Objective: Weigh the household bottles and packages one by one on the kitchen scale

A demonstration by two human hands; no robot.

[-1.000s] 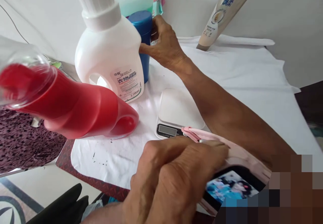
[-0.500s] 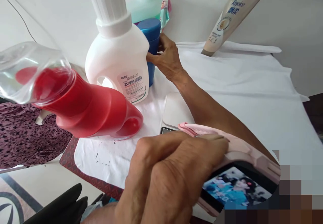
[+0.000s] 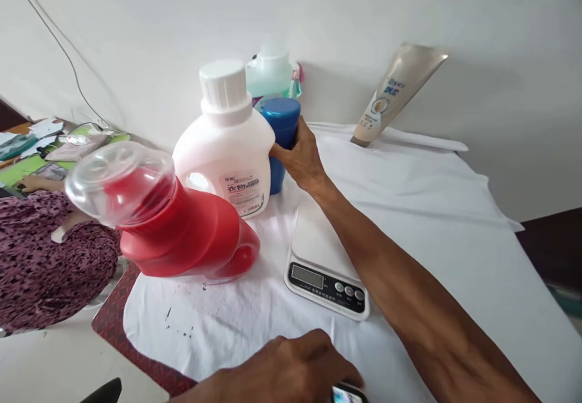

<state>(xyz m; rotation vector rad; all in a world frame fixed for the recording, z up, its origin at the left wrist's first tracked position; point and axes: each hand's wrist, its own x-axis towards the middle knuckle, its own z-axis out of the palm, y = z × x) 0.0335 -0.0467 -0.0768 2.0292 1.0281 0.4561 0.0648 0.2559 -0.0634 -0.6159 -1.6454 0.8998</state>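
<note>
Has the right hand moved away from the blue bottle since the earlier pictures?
No. The right hand stays on the blue bottle, beside the white bottle; only the camera view shifted.

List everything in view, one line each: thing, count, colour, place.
red bottle: 1, red with clear cap, front left on cloth
white bottle: 1, white, behind the red one
blue container: 1, blue, right of white bottle
green bottle: 1, pale green, by the wall
tube: 1, beige, leaning on wall
scale: 1, white, centre of cloth
cloth: 1, white, over table
phone: 1, mostly hidden, bottom edge
other person's sleeve: 1, purple patterned, left
right hand: 1, gripping blue container
left hand: 1, holding phone
</note>
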